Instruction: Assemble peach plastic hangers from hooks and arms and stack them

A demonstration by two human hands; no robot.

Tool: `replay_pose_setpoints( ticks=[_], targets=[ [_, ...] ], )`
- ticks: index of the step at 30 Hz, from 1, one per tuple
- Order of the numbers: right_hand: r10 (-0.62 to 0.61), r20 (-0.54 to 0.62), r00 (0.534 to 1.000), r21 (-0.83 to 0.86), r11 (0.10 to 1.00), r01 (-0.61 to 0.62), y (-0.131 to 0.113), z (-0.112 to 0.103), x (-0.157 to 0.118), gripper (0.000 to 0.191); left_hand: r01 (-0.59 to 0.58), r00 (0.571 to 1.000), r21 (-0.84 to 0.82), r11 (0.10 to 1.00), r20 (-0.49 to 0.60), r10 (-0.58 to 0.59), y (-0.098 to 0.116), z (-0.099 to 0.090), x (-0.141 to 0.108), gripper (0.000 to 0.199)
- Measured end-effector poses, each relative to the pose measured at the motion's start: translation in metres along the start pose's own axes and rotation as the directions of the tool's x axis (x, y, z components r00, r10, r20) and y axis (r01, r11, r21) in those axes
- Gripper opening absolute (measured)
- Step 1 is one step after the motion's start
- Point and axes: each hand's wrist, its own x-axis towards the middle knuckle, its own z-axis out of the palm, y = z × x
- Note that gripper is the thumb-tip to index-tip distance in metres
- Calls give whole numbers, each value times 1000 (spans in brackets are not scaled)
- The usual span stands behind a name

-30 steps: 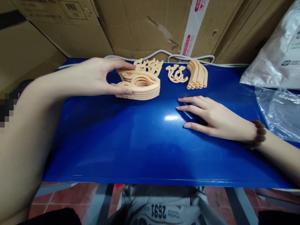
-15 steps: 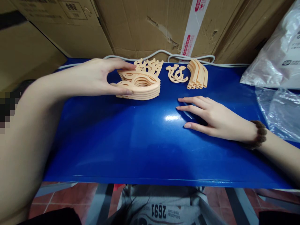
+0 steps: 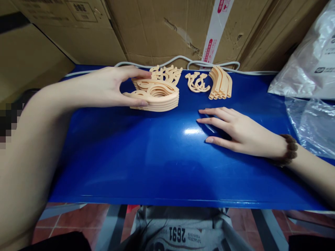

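Note:
Toward the back of the blue table, my left hand grips the left end of a stack of beige plastic hanger parts. Its thumb lies along the near side and a finger reaches over the far side; the other fingers are hidden. Just behind that stack is a pile of curvy beige pieces. My right hand rests on the tabletop, fingers spread and holding nothing. Beyond its fingertips lie several beige hooks and a bundle of curved beige hanger arms.
Cardboard boxes stand along the back of the blue table. A white cable runs at their foot. Clear plastic bags lie at the right. Below the front edge hangs a grey printed cloth or bag.

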Motion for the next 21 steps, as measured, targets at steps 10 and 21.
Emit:
replay_pose_setpoints(
  ticks=[10, 21],
  targets=[
    [-4, 0, 1000, -18, 1000, 4, 0, 0, 1, 54, 115, 985, 4, 993, -132, -113, 1, -22, -6, 75],
    [-7, 0, 1000, -34, 999, 7, 0, 1, 0, 54, 132, 985, 239, 962, 81, -155, -27, -19, -15, 83]
  ],
)
